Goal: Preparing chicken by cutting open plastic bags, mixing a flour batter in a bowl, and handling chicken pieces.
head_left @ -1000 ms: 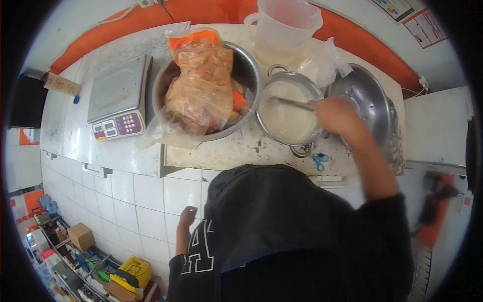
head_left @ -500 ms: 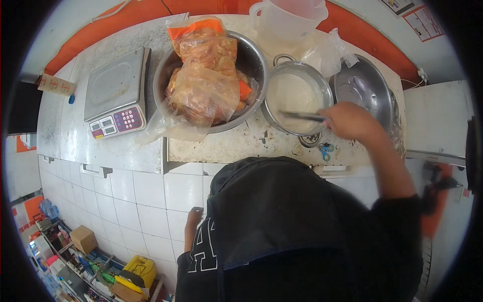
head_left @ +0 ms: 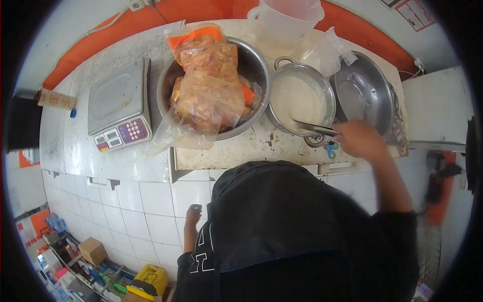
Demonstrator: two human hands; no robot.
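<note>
My right hand [head_left: 359,140] is closed around metal tongs [head_left: 314,127] at the near right rim of a steel pot [head_left: 330,96]. The tongs slant across that rim, their far tips at the pale, creamy batter [head_left: 297,99] inside. Down at my side, my left hand [head_left: 193,214] hangs well below the counter edge, fingers curled, with nothing visible in it. A large steel bowl [head_left: 264,75] left of the pot holds clear plastic bags of orange-brown marinated pieces [head_left: 209,95], which look like meat.
An oval steel basin [head_left: 362,93] stands right of the pot, a translucent pitcher [head_left: 287,22] behind it. Blue scissors [head_left: 331,149] lie near the counter's front edge. A digital scale [head_left: 118,100] and a tape roll [head_left: 56,99] sit left. Crumpled plastic [head_left: 327,54] lies behind the pot.
My right hand has shifted slightly right and toward me with the tongs, whose tips moved from mid-pot toward the near side. The view has shifted a little; my left hand stays low.
</note>
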